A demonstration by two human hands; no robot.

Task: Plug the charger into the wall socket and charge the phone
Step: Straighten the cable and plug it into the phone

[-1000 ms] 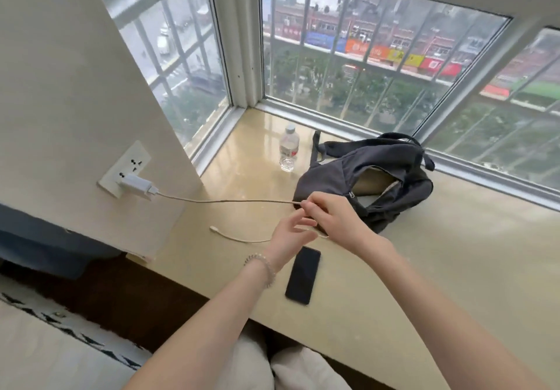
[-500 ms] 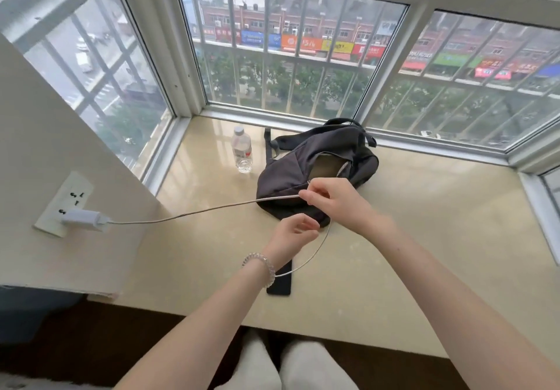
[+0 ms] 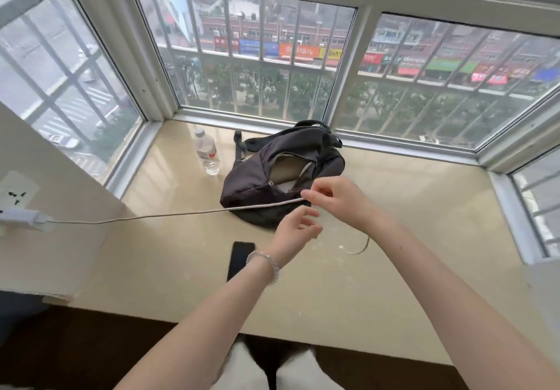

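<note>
Charger (image 3: 21, 218) plugged in, right hand (image 3: 339, 201) fingers pinching the cable (image 3: 169, 214), left hand (image 3: 298, 226) loosely open and empty; phone (image 3: 241, 257) on the bench still unconnected.

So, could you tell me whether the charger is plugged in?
Plugged in: the charger sits against the socket, its cable running to the right hand.

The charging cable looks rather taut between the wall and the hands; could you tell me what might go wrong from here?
1. The cable runs nearly straight from the charger to the right hand; more pull might work the plug loose.
2. The free end trails behind the right forearm, away from the phone, so it may snag.
</note>
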